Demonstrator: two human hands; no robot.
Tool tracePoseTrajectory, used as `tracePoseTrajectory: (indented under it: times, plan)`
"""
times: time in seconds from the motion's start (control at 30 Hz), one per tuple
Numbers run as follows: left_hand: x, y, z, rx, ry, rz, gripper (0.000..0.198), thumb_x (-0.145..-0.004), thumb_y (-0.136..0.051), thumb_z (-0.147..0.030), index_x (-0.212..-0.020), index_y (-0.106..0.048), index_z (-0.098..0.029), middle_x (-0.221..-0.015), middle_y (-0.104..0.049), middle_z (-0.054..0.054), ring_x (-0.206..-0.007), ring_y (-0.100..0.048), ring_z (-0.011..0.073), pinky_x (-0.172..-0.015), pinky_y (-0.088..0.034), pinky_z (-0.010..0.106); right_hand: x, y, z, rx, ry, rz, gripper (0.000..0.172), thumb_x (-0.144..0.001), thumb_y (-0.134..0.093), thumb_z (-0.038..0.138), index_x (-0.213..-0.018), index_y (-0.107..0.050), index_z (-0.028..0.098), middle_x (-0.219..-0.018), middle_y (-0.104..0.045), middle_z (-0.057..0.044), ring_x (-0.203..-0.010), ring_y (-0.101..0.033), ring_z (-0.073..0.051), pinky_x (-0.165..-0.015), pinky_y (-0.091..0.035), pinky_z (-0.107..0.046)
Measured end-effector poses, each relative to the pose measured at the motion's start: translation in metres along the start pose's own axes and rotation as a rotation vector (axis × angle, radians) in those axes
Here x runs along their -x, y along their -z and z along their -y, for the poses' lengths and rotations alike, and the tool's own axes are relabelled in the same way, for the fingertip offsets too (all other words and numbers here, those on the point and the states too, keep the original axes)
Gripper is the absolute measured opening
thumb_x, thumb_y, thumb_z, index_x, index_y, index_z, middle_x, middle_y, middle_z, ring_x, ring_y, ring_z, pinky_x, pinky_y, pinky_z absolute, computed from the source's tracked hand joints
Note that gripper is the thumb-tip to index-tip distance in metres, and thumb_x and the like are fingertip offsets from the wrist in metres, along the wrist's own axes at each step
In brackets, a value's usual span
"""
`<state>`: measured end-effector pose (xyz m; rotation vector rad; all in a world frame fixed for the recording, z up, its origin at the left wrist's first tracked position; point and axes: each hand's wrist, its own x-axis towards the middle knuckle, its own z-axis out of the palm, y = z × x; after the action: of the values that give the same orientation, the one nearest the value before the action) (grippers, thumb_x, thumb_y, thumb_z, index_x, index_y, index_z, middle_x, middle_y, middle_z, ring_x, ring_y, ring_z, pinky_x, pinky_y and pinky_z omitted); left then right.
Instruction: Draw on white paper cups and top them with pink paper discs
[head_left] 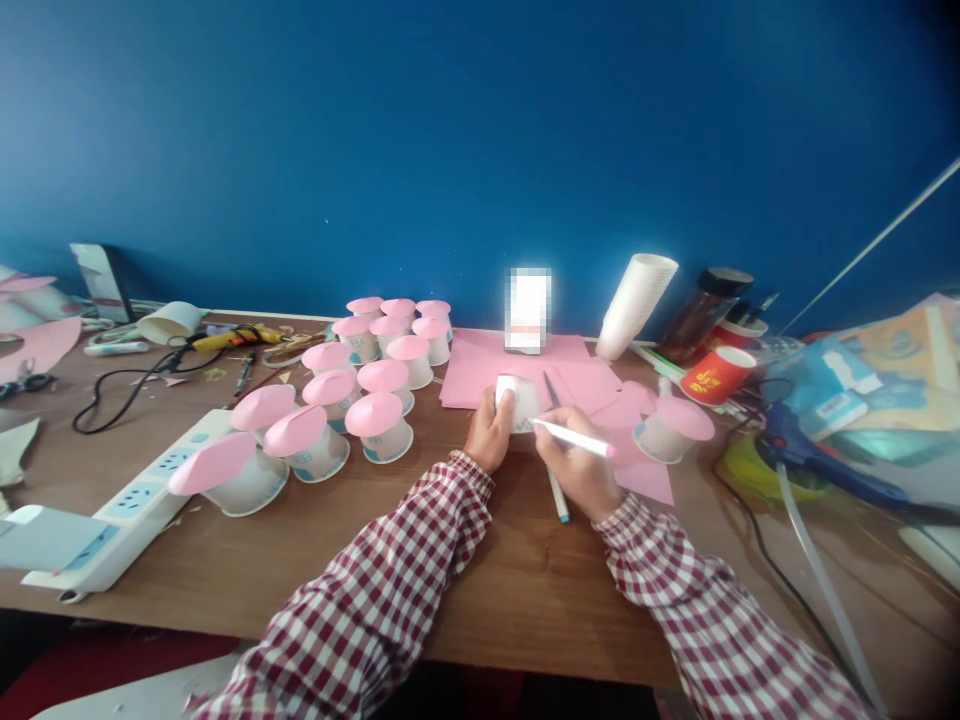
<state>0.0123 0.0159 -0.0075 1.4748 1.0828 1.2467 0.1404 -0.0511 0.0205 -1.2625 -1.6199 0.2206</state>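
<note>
My left hand [490,428] is closed around a white paper cup [517,398] with a faint printed pattern. In my right hand [582,468] is a white marker [576,438] with a pink end, its tip at the side of the cup. Below my right hand, a second white marker [558,497] with a blue-green end lies on the table. Pink paper sheets [465,372] are stacked just behind my hands. Several upturned paper cups [388,443] with pink paper discs on top stand to the left, and one more such cup [666,440] is to the right.
A white power strip [142,495] lies at the left, near a yellow-handled tool [232,338] with a black cord. Behind stand a pixelated upright screen [527,312] and stacked white cups [636,305]. A red cup [718,375] and a blue glue gun [817,465] are at the right.
</note>
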Motion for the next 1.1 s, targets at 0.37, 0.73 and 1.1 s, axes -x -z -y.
tracePoseTrajectory:
  times: [0.37, 0.73, 1.1]
  plan:
    - [0.0009, 0.0003, 0.0007, 0.001, -0.003, 0.014, 0.038, -0.09, -0.038, -0.053, -0.091, -0.049, -0.016, -0.079, -0.053, 0.002, -0.07, -0.048, 0.0128, -0.066, -0.039, 0.027, 0.0005, -0.0005, -0.0042, -0.035, -0.012, 0.008, 0.009, -0.086, -0.058, 0.028, -0.087, -0.061, 0.02, -0.08, -0.066, -0.002, -0.07, -0.063, -0.015, -0.066, -0.051, -0.027]
    - [0.0013, -0.0007, 0.0009, 0.063, 0.002, 0.018, 0.043, -0.087, -0.041, -0.057, -0.091, -0.052, -0.016, -0.078, -0.055, 0.002, -0.067, -0.049, 0.0124, -0.062, -0.041, 0.026, 0.0008, 0.0002, -0.0075, -0.105, -0.085, -0.118, 0.018, -0.084, -0.062, 0.037, -0.082, -0.059, 0.02, -0.068, -0.062, 0.0, -0.058, -0.058, -0.014, -0.054, -0.049, -0.026]
    - [-0.0015, -0.0068, 0.0034, 0.325, 0.113, -0.084, 0.046, -0.083, -0.049, -0.057, -0.1, -0.059, -0.015, -0.081, -0.061, 0.005, -0.074, -0.057, 0.0162, -0.068, -0.049, 0.03, -0.0009, -0.0011, -0.0019, -0.233, -0.094, -0.132, 0.011, -0.085, -0.06, 0.03, -0.089, -0.058, 0.02, -0.08, -0.065, -0.003, -0.067, -0.062, -0.014, -0.06, -0.053, -0.026]
